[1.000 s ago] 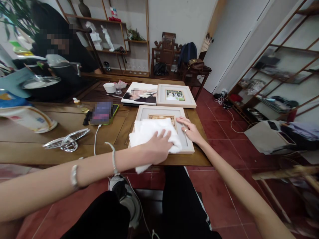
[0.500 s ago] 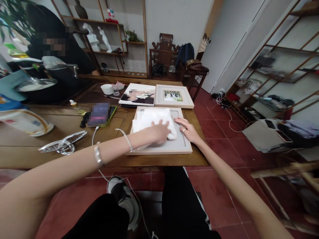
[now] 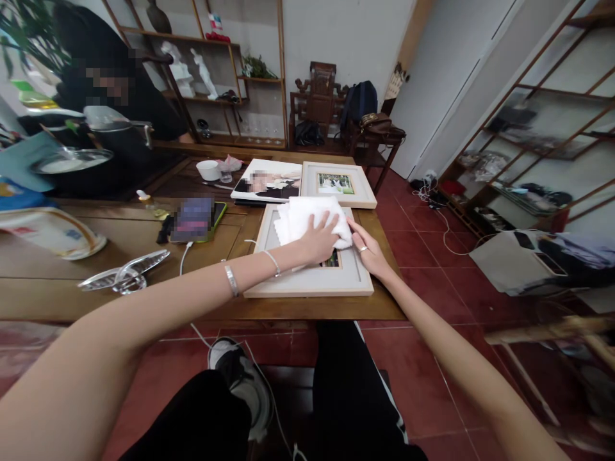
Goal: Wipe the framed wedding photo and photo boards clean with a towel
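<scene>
A pale wooden picture frame (image 3: 307, 282) lies flat at the near edge of the wooden table (image 3: 144, 282). My left hand (image 3: 317, 240) presses a white cloth (image 3: 307, 214) onto the far half of its glass, fingers spread flat over the cloth. My right hand (image 3: 368, 250), with a ring on one finger, rests flat on the frame's right border, fingers stretched out. Beyond it lie a second framed photo (image 3: 336, 184) and an unframed photo print (image 3: 269, 180).
On the table stand a phone (image 3: 195, 219) with a white cable, a silver metal ornament (image 3: 122, 275), a white cup (image 3: 210, 169) and a plate (image 3: 52, 230). A person in black sits at the far left. Shelves line the right side; red tiled floor lies below.
My left hand has slid the white cloth from the frame's near edge up to its far half. My right hand has shifted a little farther along the right border.
</scene>
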Demonstrator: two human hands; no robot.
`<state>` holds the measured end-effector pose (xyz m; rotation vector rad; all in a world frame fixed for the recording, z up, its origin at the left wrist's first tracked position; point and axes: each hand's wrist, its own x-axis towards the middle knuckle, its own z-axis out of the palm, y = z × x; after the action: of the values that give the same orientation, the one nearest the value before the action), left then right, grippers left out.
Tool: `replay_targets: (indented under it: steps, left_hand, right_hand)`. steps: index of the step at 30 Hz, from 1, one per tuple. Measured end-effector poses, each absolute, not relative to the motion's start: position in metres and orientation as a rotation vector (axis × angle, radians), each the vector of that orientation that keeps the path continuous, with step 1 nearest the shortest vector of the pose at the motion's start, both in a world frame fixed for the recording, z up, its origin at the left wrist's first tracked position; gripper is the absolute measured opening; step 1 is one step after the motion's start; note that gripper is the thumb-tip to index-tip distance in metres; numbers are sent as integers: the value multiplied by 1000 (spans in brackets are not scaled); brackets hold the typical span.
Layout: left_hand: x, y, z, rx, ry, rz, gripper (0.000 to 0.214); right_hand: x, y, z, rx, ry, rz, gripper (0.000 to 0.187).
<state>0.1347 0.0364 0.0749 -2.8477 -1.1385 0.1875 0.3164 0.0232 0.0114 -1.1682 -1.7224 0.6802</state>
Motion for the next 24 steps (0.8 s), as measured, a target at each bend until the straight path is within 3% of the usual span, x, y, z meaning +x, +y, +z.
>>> replay_targets:
  steps: [3,9,16,24]
  left_hand:
    - [144,44,69,-2830,-1120,136,43]
    - [151,17,88,-2922,-1194,394,46]
    - [126,-43,108,-3074,-933,588,46]
    - [127,-47,98,-3060,-1061,407,44]
  right_hand:
    - [317,26,9,-1178,-1675,685,56]
    - [317,29,5,-1211,-1626,693,56]
    - [316,31,7,-1268,-1694,668,49]
    - [306,24,14,-1209,-1805,719,42]
